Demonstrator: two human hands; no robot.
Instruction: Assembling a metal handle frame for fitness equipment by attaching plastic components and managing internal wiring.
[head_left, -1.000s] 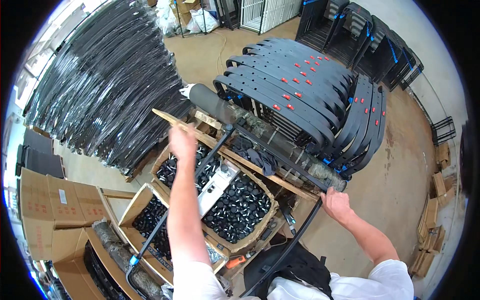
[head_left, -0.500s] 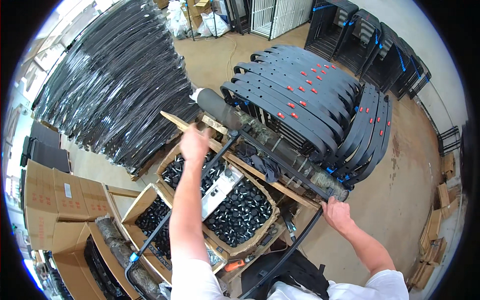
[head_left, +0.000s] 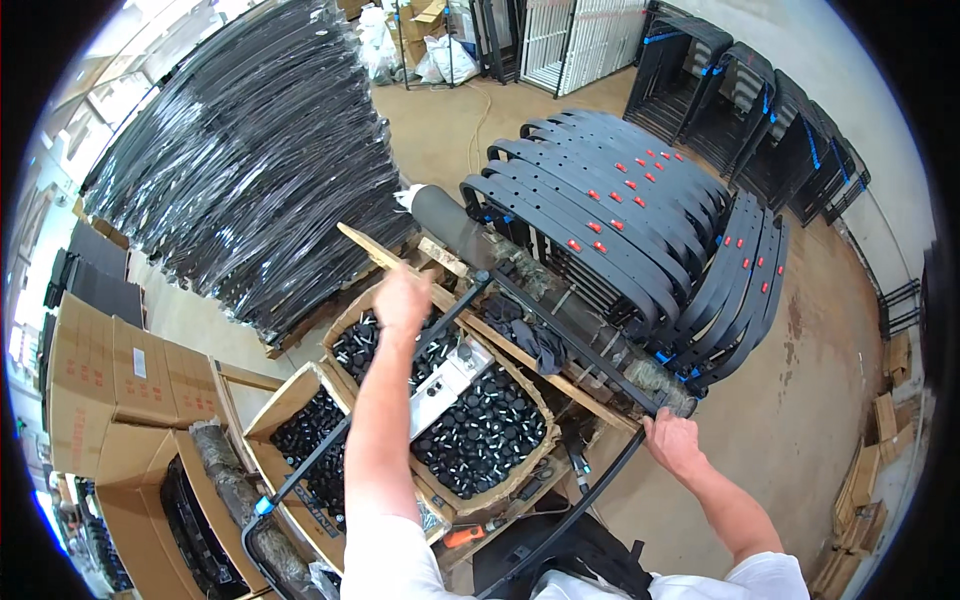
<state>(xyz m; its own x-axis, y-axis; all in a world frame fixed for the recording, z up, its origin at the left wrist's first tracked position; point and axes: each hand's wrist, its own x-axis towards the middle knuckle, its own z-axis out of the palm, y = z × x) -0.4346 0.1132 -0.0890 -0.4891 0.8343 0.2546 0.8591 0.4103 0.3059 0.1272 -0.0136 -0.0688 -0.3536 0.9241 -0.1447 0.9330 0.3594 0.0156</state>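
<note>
We note all round us: wrapped stack (head_left: pixel 240 170) at L; stacked frames (head_left: pixel 600 190) w/ red bits past grey roll (head_left: pixel 440 215); plank (head_left: pixel 370 247) & dk cloth (head_left: pixel 535 345) betw. roll and boxes. Our L forearm blocks part of big box (head_left: pixel 550 440): blk knobs (head_left: pixel 475 435), silver plate (head_left: pixel 450 380) across. Sm. box (head_left: pixel 282 398) to L: more blk pcs. Blk tube frame (head_left: pixel 580 342) spans over both. Our hands: R hand (head_left: pixel 674 442) closed round frame's corner; L hand (head_left: pixel 403 303) blurred nr plank, can't tell grip.
</note>
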